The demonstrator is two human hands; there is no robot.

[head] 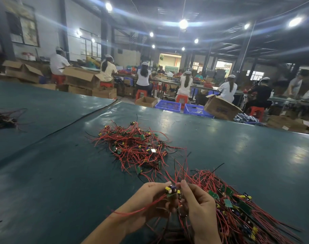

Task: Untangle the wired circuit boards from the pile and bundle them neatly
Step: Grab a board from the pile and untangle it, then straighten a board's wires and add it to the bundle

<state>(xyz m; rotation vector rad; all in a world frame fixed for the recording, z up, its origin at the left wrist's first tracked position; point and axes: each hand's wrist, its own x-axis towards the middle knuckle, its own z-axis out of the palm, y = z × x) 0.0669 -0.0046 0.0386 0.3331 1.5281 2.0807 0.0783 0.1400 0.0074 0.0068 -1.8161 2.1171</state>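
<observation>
A tangled pile of small green circuit boards with red and black wires (136,147) lies in the middle of the dark green table (53,173). Close to the near edge, my left hand (146,199) and my right hand (196,206) hold a small bunch of boards with yellow and purple parts (172,190) between them, fingers curled round it. Red wires trail up and to the left from this bunch. A second, straighter heap of wired boards (238,208) lies just right of my right hand.
Another small tangle of wires (4,118) sits at the table's far left. A seam in the table cover (71,122) runs diagonally. Beyond the far edge are blue crates (169,105), cardboard boxes (220,108) and several seated workers at benches.
</observation>
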